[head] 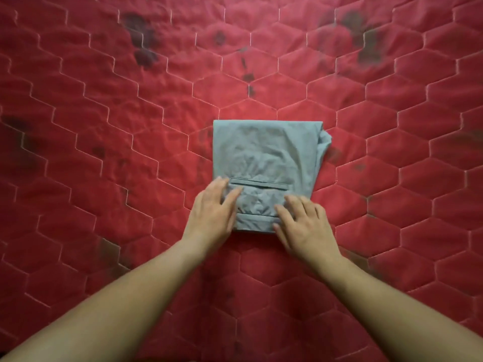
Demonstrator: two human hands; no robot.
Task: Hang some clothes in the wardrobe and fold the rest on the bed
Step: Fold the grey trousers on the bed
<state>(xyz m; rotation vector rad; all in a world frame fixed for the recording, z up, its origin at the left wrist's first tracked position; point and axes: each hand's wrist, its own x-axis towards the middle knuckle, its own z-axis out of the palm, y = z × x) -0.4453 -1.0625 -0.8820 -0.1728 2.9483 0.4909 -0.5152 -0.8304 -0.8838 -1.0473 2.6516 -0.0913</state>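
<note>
Red bed [104,126]: hands flat on garment [264,158]

Your left hand [213,210] flat on the near left corner of a folded grey-blue garment [264,163], your right hand [304,226] flat on its near right corner, fingers spread, garment lying on a red quilted bed [104,126] with dark stains

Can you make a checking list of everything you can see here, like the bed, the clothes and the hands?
Surface: red quilted bed cover with hexagon stitching and dark blotches.
Job's things: one blue-grey folded garment, lying flat; a bit of fabric bulges from its right edge.
Clutter: nothing seen.
Hands: left hand and right hand lie flat, fingers spread, on the garment's near edge.
Cables: nothing seen.
Surroundings: only bed in view; no wardrobe visible.
</note>
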